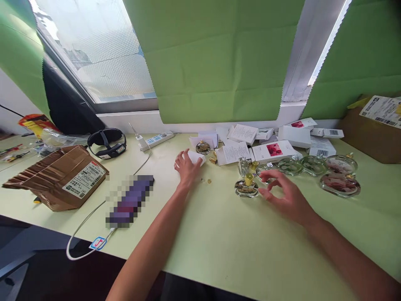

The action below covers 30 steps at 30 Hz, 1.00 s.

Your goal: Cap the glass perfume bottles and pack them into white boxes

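My left hand (187, 168) curls its fingers and thumb around a small white piece (194, 157), which looks like paper or card and is partly hidden. Just behind it stands a small glass bottle (203, 147) with gold inside. My right hand (286, 196) is open, fingers apart and bent, its fingertips beside a clear perfume bottle (246, 190) with a gold collar. Behind that hand, a row of flat glass perfume bottles (314, 166) lies on the table, some showing pink. Tiny gold and clear pieces (209, 181) lie between my hands.
White printed cartons (274, 149) are piled along the window wall. Cardboard boxes stand at left (78, 177) and right (372, 133). On the left are a blurred-out phone (131, 200), its white cable (90, 213), a power strip (156, 141) and a black head strap (108, 144).
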Motion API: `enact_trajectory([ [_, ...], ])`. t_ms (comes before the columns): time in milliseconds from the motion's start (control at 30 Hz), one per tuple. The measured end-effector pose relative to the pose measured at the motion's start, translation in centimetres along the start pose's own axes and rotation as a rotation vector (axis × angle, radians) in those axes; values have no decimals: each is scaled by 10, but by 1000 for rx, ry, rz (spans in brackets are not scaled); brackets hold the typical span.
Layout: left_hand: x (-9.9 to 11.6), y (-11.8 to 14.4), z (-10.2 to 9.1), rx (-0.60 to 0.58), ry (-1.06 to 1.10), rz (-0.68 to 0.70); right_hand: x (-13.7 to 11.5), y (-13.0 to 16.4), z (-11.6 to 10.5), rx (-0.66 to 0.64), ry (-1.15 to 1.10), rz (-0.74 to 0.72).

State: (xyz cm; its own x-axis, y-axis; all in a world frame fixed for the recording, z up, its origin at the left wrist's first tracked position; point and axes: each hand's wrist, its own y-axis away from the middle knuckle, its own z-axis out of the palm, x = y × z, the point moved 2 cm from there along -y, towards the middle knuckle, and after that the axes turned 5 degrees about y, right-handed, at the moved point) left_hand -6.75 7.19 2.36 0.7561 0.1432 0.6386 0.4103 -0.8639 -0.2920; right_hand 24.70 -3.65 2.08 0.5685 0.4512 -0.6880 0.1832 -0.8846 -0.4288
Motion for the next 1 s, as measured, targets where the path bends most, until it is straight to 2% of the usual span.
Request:
enact_trajectory([
  [100, -5, -2, 5, -60, -11, -12, 2, 4, 12, -162, 7, 39],
  [200, -3, -2, 7, -47, -13, 12, 7, 6, 20, -218, 13, 74],
  [433, -4, -3, 6, -49, -17, 28, 12, 5, 27, -194, 32, 66],
  [600, -6, -2, 7, -90, -31, 47, 10, 5, 25, -238, 20, 126],
  [800, -3, -1, 3, -80, 0, 42, 5, 7, 21, -266, -7, 147],
  [900, -4, -2, 1, -67, 17, 29, 0, 7, 16, -218, 37, 86],
  [1000, -5, -2, 0, -62, 14, 47, -6, 5, 8, -103, 41, -14],
])
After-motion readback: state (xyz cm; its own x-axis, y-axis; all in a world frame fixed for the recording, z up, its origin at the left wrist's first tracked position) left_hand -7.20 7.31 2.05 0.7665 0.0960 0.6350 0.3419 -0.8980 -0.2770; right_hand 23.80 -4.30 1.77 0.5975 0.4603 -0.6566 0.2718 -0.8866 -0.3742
